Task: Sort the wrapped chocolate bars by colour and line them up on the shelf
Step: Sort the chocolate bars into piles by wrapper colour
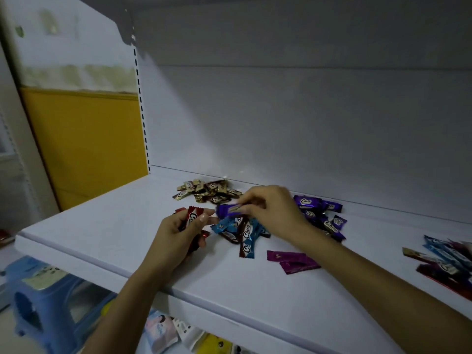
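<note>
On the white shelf my left hand grips a few red-wrapped bars. My right hand pinches a purple bar just above a small heap of blue bars. A gold pile lies near the back wall. A purple pile sits to the right of my right hand. Two magenta bars lie flat nearer the front.
A mixed heap of blue, red and gold bars lies at the shelf's right edge. A blue plastic stool stands on the floor at lower left. Packets sit on the shelf below. The shelf's back wall is close behind the piles.
</note>
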